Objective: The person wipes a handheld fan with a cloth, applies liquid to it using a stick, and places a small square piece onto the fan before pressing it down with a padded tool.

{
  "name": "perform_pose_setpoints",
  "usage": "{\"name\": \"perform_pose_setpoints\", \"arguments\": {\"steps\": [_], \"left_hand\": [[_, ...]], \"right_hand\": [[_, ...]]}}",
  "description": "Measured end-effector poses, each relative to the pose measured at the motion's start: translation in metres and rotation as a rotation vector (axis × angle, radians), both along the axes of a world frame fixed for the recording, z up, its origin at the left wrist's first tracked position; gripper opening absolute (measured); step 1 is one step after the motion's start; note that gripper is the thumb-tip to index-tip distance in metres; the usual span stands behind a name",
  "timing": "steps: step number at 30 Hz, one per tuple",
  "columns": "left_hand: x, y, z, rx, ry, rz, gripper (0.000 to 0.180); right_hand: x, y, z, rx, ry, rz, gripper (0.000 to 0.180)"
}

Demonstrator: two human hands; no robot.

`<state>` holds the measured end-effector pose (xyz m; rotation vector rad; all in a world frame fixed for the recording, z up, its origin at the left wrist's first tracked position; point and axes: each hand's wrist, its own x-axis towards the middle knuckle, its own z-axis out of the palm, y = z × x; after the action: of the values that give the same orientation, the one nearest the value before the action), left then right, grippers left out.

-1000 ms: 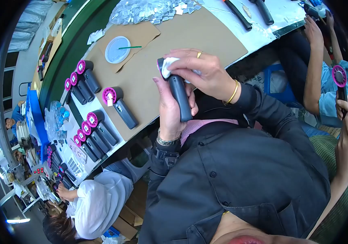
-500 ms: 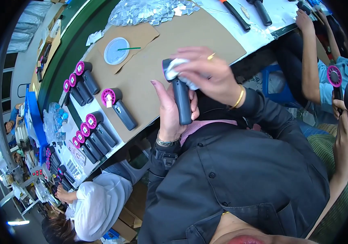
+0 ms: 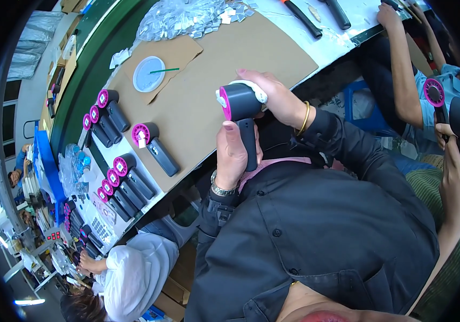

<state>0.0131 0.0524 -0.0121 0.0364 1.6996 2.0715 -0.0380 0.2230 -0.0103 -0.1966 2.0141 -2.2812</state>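
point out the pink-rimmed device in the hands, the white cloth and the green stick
pink-rimmed device (image 3: 243,102): head view, on the dark side of its round head
white cloth (image 3: 259,93): head view, on its exposed right part
green stick (image 3: 165,70): head view, about midway along it

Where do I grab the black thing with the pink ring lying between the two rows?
Probably by its handle, coming from the near table edge: the handle is slim, straight and points that way. The round head is wider, with a white tag.

Bright, cool light on the cardboard, strong fisheye curvature toward the edges
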Motion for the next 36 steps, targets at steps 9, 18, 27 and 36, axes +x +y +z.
{"name": "perform_pose_setpoints", "arguments": {"steps": [9, 18, 27, 36], "left_hand": [[-0.012, -0.007, -0.005, 0.254, -0.072, 0.188, 0.104], [-0.025, -0.02, -0.007, 0.287, -0.119, 0.175, 0.109], [-0.036, -0.024, -0.006, 0.546, -0.315, 0.135, 0.107], [-0.033, -0.022, -0.004, 0.262, -0.158, 0.139, 0.104]], "right_hand": [[0.014, -0.027, -0.025, -0.049, 0.132, -0.181, 0.041], [0.007, 0.018, -0.02, -0.529, -0.341, -0.128, 0.048], [0.011, 0.011, 0.0, -0.383, -0.274, -0.07, 0.05], [0.006, 0.015, -0.014, -0.308, -0.3, -0.054, 0.045]]}}
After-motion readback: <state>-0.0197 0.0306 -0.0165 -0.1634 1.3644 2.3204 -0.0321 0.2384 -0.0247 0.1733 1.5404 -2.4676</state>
